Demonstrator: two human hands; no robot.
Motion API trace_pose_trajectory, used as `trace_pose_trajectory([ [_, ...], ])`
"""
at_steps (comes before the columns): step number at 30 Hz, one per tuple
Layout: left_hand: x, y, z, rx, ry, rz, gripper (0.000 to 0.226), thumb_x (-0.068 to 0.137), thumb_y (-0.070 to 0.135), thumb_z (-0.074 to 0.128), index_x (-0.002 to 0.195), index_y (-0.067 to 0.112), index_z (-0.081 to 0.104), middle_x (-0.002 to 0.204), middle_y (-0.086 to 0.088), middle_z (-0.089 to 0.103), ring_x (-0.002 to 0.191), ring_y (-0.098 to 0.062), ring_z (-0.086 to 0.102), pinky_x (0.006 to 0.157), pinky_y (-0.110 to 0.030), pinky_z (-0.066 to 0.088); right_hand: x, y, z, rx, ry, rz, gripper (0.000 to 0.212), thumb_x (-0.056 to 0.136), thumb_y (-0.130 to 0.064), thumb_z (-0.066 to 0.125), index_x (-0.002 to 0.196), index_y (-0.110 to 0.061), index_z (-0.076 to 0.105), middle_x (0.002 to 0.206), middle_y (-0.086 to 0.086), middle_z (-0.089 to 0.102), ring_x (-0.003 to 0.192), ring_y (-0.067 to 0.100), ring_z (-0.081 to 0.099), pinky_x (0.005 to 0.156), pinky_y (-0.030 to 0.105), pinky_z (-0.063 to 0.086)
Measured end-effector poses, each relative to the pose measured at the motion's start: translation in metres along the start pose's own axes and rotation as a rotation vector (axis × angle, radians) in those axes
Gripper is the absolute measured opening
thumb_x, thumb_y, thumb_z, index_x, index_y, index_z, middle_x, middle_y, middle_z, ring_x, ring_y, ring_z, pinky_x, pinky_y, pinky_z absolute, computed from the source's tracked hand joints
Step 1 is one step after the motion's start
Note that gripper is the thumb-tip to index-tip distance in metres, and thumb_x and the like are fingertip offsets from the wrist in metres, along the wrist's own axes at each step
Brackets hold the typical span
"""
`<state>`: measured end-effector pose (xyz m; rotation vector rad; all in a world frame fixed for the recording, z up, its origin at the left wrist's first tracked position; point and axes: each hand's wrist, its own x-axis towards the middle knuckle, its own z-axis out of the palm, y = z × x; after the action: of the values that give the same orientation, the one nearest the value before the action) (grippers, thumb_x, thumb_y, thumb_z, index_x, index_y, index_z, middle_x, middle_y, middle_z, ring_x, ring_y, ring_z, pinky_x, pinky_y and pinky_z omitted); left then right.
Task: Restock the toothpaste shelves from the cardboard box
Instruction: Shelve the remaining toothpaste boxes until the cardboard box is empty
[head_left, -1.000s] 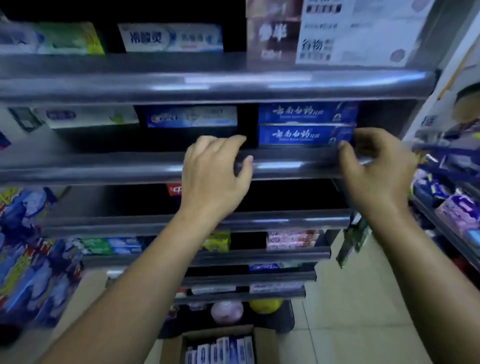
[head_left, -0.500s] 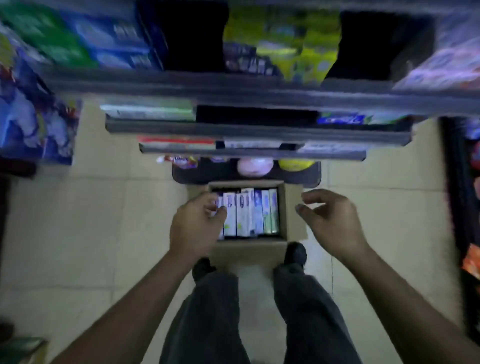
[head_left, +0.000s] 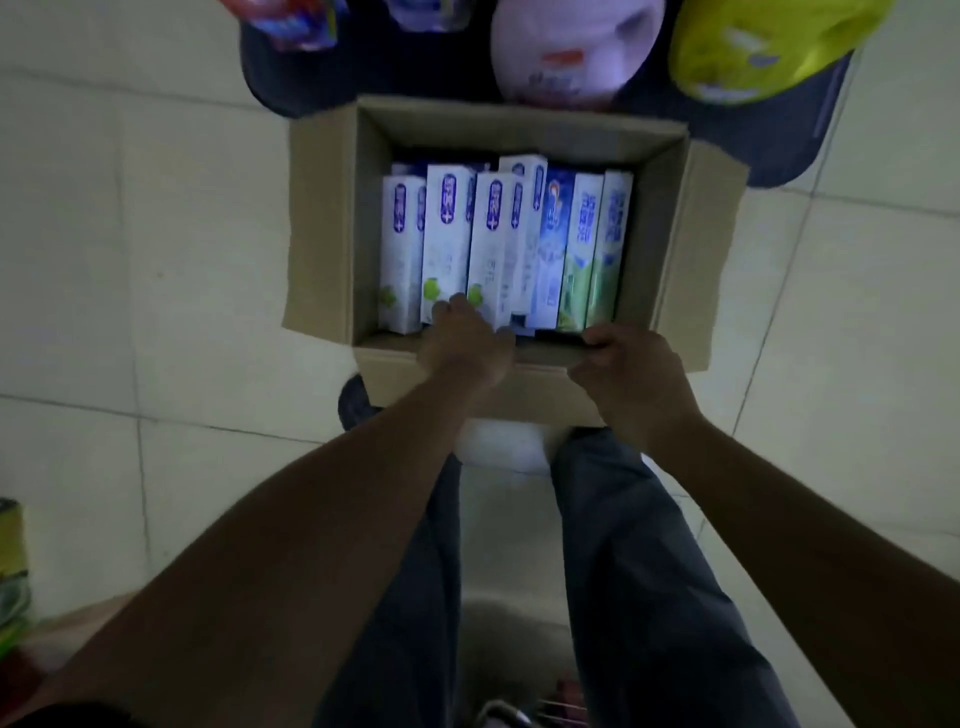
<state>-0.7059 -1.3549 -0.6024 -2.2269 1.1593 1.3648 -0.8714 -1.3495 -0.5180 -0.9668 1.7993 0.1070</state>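
Note:
An open cardboard box (head_left: 322, 223) stands on the tiled floor in front of my feet. Inside stand several toothpaste cartons on end: white ones with blue labels (head_left: 447, 234), a blue one (head_left: 553, 249), green-and-white ones (head_left: 597, 244). My left hand (head_left: 465, 340) reaches over the near wall of the box, its fingers curled around the near ends of the white cartons. My right hand (head_left: 631, 374) grips the near rim of the box, fingers curled over the edge.
A dark shelf base (head_left: 779, 135) lies just beyond the box, with a pink round pack (head_left: 566, 47) and a yellow pack (head_left: 753, 47) on it. My legs in dark trousers (head_left: 649, 571) stand close behind the box. Pale floor tiles (head_left: 156, 260) spread to both sides.
My view dropped from the shelves to the box. Both hands came down from the shelf edge; the left reached into the cartons and the right took the box rim.

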Motion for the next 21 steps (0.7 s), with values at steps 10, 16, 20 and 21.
trace_pose_trajectory([
  [10,0.039,0.03,0.054,0.159,0.06,-0.101,0.087,0.093,0.049,0.062,0.156,0.008,0.019,0.158,-0.017,0.031,0.139,-0.037,0.043,0.108,-0.048,0.038,0.015,0.051,0.023,0.102,-0.017,0.009,0.036,0.086,-0.018,0.073,0.121,-0.024,0.067,0.091,-0.006,0.07,0.086,0.013,0.067,0.074,0.029,0.05],
  [16,0.049,0.033,0.039,-0.241,0.084,-0.177,0.078,0.091,0.028,0.068,0.152,0.009,0.023,0.151,-0.017,0.039,0.133,-0.039,0.049,0.106,-0.049,0.046,0.021,0.052,0.009,0.134,-0.002,0.0,0.037,0.087,-0.016,0.072,0.123,-0.02,0.065,0.101,0.001,0.071,0.093,0.022,0.068,0.082,0.038,0.055],
  [20,0.051,0.036,0.034,-0.36,0.056,-0.212,0.079,0.079,0.043,0.08,0.14,0.005,0.047,0.136,-0.012,0.057,0.12,-0.033,0.059,0.092,-0.038,0.053,0.028,0.041,0.004,0.131,0.006,0.014,0.038,0.084,-0.018,0.075,0.121,-0.021,0.067,0.101,0.004,0.074,0.098,0.025,0.068,0.091,0.046,0.055],
  [21,0.05,0.037,0.031,-0.432,0.036,-0.183,0.072,0.077,0.045,0.083,0.131,0.005,0.058,0.122,-0.008,0.066,0.106,-0.028,0.066,0.078,-0.029,0.053,0.03,0.039,0.003,0.139,0.011,0.016,0.039,0.081,-0.021,0.077,0.12,-0.023,0.067,0.098,0.002,0.074,0.097,0.023,0.068,0.089,0.044,0.055],
])
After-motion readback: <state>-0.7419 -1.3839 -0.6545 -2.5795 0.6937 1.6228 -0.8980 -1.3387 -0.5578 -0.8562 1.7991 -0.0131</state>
